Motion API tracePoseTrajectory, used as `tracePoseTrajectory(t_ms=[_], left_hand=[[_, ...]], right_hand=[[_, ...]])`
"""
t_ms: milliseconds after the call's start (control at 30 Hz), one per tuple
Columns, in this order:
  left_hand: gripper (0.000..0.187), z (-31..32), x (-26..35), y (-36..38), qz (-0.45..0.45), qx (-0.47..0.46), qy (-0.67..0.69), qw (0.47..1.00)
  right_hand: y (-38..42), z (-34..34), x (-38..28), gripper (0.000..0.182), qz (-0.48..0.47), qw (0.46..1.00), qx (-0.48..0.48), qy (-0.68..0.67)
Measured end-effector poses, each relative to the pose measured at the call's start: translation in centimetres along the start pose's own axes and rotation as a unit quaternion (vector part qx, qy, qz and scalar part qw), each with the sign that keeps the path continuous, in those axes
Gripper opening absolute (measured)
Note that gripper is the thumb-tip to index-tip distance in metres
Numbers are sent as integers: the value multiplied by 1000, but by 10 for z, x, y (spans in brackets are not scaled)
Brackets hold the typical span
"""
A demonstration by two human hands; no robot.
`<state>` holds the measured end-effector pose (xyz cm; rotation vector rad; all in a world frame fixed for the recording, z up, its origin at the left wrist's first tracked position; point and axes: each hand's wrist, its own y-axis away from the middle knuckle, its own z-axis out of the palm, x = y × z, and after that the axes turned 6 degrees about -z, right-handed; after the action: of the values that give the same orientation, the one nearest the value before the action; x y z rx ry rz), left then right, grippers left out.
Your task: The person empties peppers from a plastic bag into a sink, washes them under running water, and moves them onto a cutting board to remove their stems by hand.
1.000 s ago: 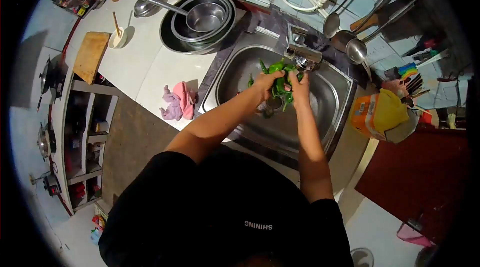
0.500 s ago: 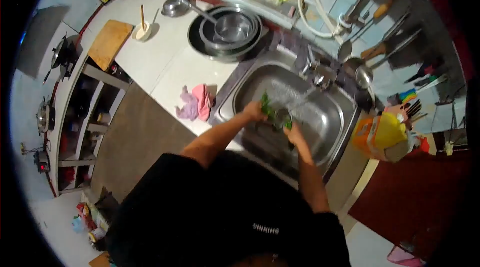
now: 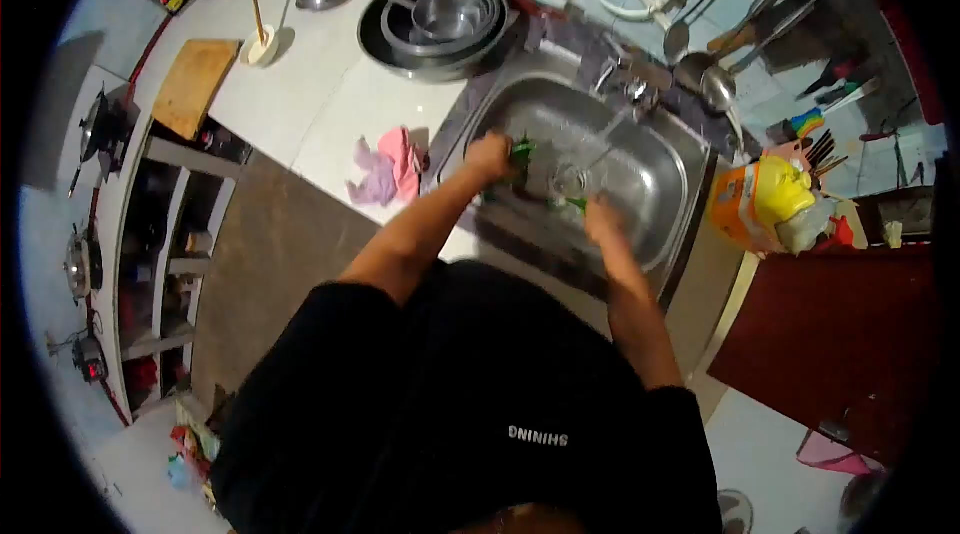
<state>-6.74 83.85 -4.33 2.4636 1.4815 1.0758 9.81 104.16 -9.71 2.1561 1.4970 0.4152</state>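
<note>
My left hand (image 3: 490, 156) is over the left side of the metal sink (image 3: 655, 256), closed around a bunch of leafy greens (image 3: 520, 156) that pokes out past the fingers. Over the sink's near side, my right hand (image 3: 603, 222) is closed too, a small green piece (image 3: 577, 203) showing at its fingertips; motion smears the fingers. Water runs from the faucet (image 3: 640, 91) into the basin between the hands. The greens' lower ends are hard to make out.
Left of the sink lie pink and purple cloths (image 3: 402, 164). Nested metal pots (image 3: 440, 64) stand behind them on the counter, with a cutting board (image 3: 195, 89) farther left. Ladles (image 3: 718, 89) hang at the wall, and an orange-yellow bag (image 3: 745, 206) stands right of the sink.
My hands have moved apart: the left shifted left and away from me with the greens, the right slightly right and away. The whole view has shifted a little.
</note>
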Motion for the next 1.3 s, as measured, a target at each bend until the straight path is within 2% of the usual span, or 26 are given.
tracePoseTrajectory(t_ms=[33,67,133,233,267,300,333,367,400,433,467,500,567,667,700,833,900,967,1033,1100,1133,1167,1200,1233,1267,1300], left_hand=[[56,2,-8,-3,44,28,26,998],[45,27,-34,-32,98,-38,303,947],[40,-21,-7,-11,25,-157,445,881],[40,-70,15,13,-18,-273,604,749],[42,-78,15,12,-16,-298,645,703],[45,-73,8,8,29,-224,486,844],[48,-57,-4,3,69,-137,302,941],[51,-45,-13,0,102,-44,102,989],[51,-43,-18,0,115,22,-162,980],[44,-47,-20,0,111,101,-65,987],[40,-59,-26,-20,137,58,186,971],[37,-66,-34,-33,156,3,425,892],[30,-132,-19,-35,63,75,436,895],[27,-194,-25,-60,29,42,673,738],[29,-205,-29,-72,1,41,707,706],[34,-232,-51,-122,-72,79,682,723],[38,-241,-63,-146,-89,64,654,748],[45,-232,-83,-177,-100,22,602,792],[53,-250,-44,-132,-201,128,379,894],[58,-216,-84,-166,-16,273,215,938],[53,-205,-76,-155,40,339,154,927],[42,-196,-60,-133,81,278,228,930],[29,-180,-44,-115,141,220,302,917],[22,-157,-35,-103,188,127,338,913],[17,-134,-17,-82,159,26,366,917],[20,-114,-9,-66,180,-38,258,949]], right_hand=[[-7,-18,0,51,-17,990,12,-140],[-7,-36,-1,49,-39,961,15,-275],[34,-50,-10,46,-67,842,-20,-535],[56,-112,-20,41,-155,738,-64,-654],[49,-110,-20,40,-136,736,-75,-659],[35,-96,-20,40,-118,733,-85,-664],[16,-71,-18,39,-99,730,-97,-670],[2,-35,-19,36,-120,864,2,-488],[-13,2,-20,34,-91,953,93,-273],[-2,-44,-47,32,-36,922,11,-385],[-30,-60,-51,32,-64,892,48,-444],[-60,-66,-58,32,-89,857,75,-503],[-26,-154,-104,31,-116,709,-15,-696],[-66,-229,-143,30,-158,568,-65,-805],[-90,-244,-157,30,-170,559,-67,-809],[-192,-288,-207,38,-164,580,-87,-793],[-251,-290,-223,57,-143,663,19,-735],[-241,-299,-233,73,-152,838,266,-452],[-227,-286,-226,64,-202,825,389,-358],[-187,-258,-201,48,-310,767,315,-465],[-169,-227,-188,27,-353,713,283,-536],[-132,-206,-174,20,-363,663,169,-632],[-107,-175,-155,21,-289,742,135,-590],[-92,-137,-136,22,-240,774,103,-576],[-81,-97,-115,24,-172,801,85,-567],[-71,-64,-95,24,-135,831,90,-533]])
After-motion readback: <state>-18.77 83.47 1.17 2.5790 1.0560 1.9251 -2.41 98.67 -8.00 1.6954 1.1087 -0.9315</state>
